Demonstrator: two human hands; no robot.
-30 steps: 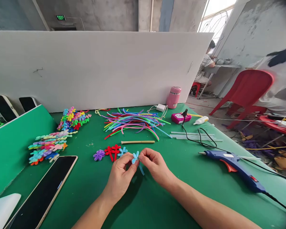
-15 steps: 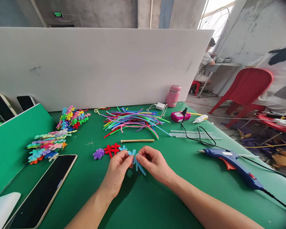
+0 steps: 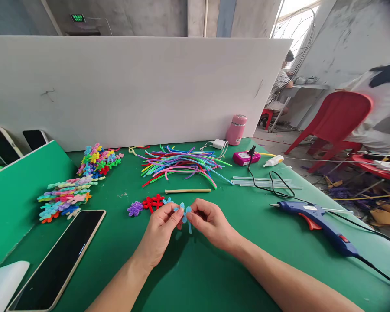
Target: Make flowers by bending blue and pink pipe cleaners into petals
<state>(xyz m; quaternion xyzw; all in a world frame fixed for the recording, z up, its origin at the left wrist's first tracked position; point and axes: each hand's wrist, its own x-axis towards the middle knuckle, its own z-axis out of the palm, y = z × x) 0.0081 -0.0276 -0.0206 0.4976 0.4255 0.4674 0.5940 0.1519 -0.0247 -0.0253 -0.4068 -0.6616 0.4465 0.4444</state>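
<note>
Left hand [image 3: 160, 234] and right hand [image 3: 214, 226] pinch a light-blue looped fuzzy stem [image 3: 185, 217]; the green sign [image 3: 77, 18] apparently reads EXIT.

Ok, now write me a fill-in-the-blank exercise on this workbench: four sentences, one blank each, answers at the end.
1. The left hand and right hand pinch a petalled piece that is light ____ in colour.
2. The glue gun lies nearer to the ____ hand.
3. The bottle standing close to the white panel is ____.
4. Just left of the red pieces lies a small flower coloured ____.

Missing words: blue; right; pink; purple.
</note>
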